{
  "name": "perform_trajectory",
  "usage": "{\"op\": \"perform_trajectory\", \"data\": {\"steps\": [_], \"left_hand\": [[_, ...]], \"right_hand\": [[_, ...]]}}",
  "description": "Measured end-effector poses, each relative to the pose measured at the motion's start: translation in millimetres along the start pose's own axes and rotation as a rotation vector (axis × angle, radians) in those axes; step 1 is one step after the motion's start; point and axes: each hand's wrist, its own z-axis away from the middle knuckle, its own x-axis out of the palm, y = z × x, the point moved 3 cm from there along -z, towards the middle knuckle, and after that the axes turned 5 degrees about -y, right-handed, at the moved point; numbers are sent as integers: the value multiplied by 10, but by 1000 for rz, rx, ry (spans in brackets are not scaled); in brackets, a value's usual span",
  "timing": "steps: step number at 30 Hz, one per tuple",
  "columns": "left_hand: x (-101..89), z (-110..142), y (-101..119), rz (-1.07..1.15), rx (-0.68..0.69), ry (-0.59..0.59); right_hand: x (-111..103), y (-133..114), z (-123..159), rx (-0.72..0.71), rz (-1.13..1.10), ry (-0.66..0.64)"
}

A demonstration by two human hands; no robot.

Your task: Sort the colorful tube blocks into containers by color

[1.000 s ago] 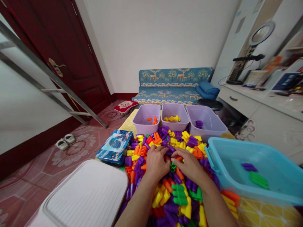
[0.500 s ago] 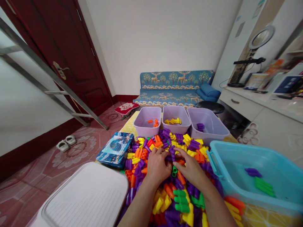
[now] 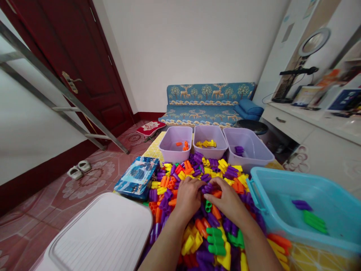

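Between my two hands is a purple plastic connecting block (image 3: 207,188) made of joined bullet-shaped tubes. My right hand (image 3: 227,197) pinches it from the right, thumb and forefinger against it. On the other side, my left hand (image 3: 189,194) has its fingers curled at the block's left end, its fingertips partly hidden. Beneath and around both hands spreads a heap of similar blocks in purple, yellow, orange, red and green. A green block (image 3: 216,241) lies in front of my wrists, and a small green block (image 3: 208,205) sits just under the held one.
Three lilac bins stand behind the heap: the left bin (image 3: 172,151) has orange blocks, the middle bin (image 3: 210,153) yellow, the right bin (image 3: 248,158) purple. A turquoise tub (image 3: 282,222) stands right; a blue tin (image 3: 137,177) and white lid (image 3: 101,233) lie left.
The purple block has tilted from nearly upright to a flatter slant and dropped slightly between my hands. My right fingers have closed in a little around it.
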Motion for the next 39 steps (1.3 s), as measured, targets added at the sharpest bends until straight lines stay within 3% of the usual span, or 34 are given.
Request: {"op": "perform_trajectory", "data": {"steps": [6,9,14,17,26,39], "left_hand": [[37,-8,-94,195,-17,168],[63,-4,-121,260,-5,200],[56,7,-103,309,-23,196],[43,8,-85,322,-35,185],[38,6,-67,331,-39,155],[33,17,-62,306,-21,156]], "right_hand": [[-107,-5,13,63,-204,184],[-173,-29,29,85,-485,344],[-366,-32,81,43,-1131,764],[-454,0,103,106,-1409,898],[-522,-76,134,332,-1611,970],[-521,72,156,225,-1425,935]]}}
